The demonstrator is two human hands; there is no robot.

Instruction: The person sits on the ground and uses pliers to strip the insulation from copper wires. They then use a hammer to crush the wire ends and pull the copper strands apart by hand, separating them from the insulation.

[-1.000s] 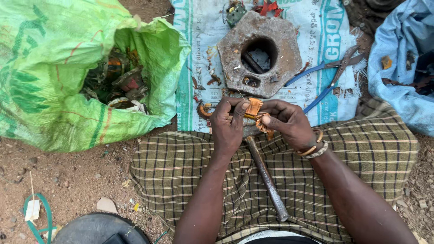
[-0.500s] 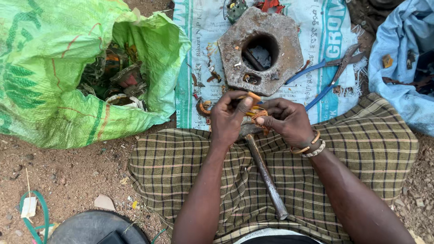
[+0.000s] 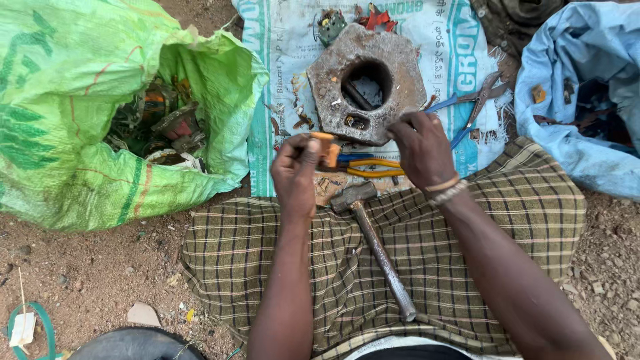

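The left hand (image 3: 297,175) is closed around a small orange piece (image 3: 326,148), pinching it between thumb and fingers just above the lap. The orange piece sticks out to the right of the fingers, close to the lower edge of the heavy metal block (image 3: 365,83). The right hand (image 3: 421,148) is lifted beside it, well apart from the left, with the fingers curled in near the block's lower right edge; whether they grip anything cannot be told, as the fingertips are turned away. Bangles (image 3: 445,189) sit on the right wrist.

Between the two hands, a pair of pliers with yellow and blue handles (image 3: 368,167) lies on the printed white sack (image 3: 453,53). Just below them a hammer (image 3: 373,243) rests on the checked cloth (image 3: 507,227) that covers the lap, its head near the pliers and its handle running down toward the person. The metal block has a round hole in its middle and lies flat on the white sack. A second pair of pliers with blue handles (image 3: 467,110) lies to the right of the block. A green sack (image 3: 67,113) lies open on the left, with scrap parts (image 3: 160,130) inside it. A blue cloth (image 3: 580,93) lies bunched on the right, on bare dirt
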